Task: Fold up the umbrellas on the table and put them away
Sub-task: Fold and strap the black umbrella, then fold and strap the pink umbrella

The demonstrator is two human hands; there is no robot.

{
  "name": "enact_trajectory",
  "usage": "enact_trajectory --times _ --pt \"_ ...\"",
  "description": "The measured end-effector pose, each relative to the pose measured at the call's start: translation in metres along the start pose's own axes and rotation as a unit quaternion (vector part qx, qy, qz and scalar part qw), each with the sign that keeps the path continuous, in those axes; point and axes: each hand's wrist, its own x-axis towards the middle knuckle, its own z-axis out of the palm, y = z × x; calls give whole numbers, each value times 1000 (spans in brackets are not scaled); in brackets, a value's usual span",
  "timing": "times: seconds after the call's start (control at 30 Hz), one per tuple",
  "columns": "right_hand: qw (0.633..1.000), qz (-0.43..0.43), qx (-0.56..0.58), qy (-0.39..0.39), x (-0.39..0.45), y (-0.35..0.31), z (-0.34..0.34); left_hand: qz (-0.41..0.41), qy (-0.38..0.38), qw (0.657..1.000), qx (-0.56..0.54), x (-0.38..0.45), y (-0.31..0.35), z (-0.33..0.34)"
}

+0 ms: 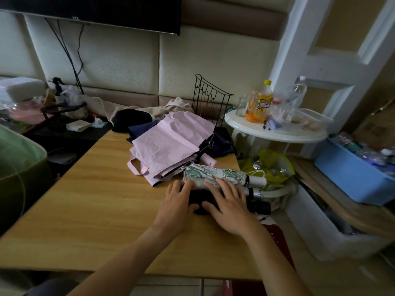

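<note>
Both hands, left hand point(178, 205) and right hand point(229, 207), are pressing flat, fingers extended, on black umbrella point(201, 200); floral umbrella point(213, 174) just beyond fingertips, pink umbrella point(171, 144) behind.

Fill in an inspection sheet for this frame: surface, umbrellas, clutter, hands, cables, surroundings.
Surface: wooden table, bare at the near left.
Job's things: black umbrella folded, under both hands; floral umbrella rolled and strapped just behind it; pink umbrella collapsed but loose, not rolled; navy fabric beneath it.
Clutter: black cap, beige cloth, wire rack at the far edge.
Hands: left hand and right hand lie flat on the black umbrella, no grip.
Cables: black cables hang from the screen.
Surroundings: white side table with juice bottle; blue bin.
</note>
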Motion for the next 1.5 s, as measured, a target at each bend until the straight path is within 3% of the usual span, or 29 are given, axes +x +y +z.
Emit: enact_trajectory --times 0.27,0.47,0.57,0.67,0.8,1.07,1.23,1.33,1.43,1.5 --pt "981 28 65 182 29 -18 2 -6 -30 998 -59 8 -10 -9" --pt "951 33 123 283 73 -30 -11 -15 35 997 -73 13 -24 -35" --pt "963 66 100 242 101 -27 -22 -29 39 998 -48 12 -32 -43" --pt "983 125 60 118 135 -20 -36 -31 36 998 -39 11 -40 -50" --pt "977 162 141 -11 169 -11 -44 -41 34 998 -32 11 -56 -62" --pt "996 51 54 48 185 -39 -46 -103 89 990 -41 15 -90 -98" --pt "989 -13 94 117 159 -66 -62 -266 214 932 -120 17 -102 -144" --pt "982 -80 125 114 138 -78 -71 -320 272 888 -188 11 -113 -176" --pt "975 -141 154 76 119 -91 -76 -348 251 862 -270 2 -142 -195" --pt "970 -157 175 61 109 -100 -74 -376 205 819 -383 0 -152 -203"
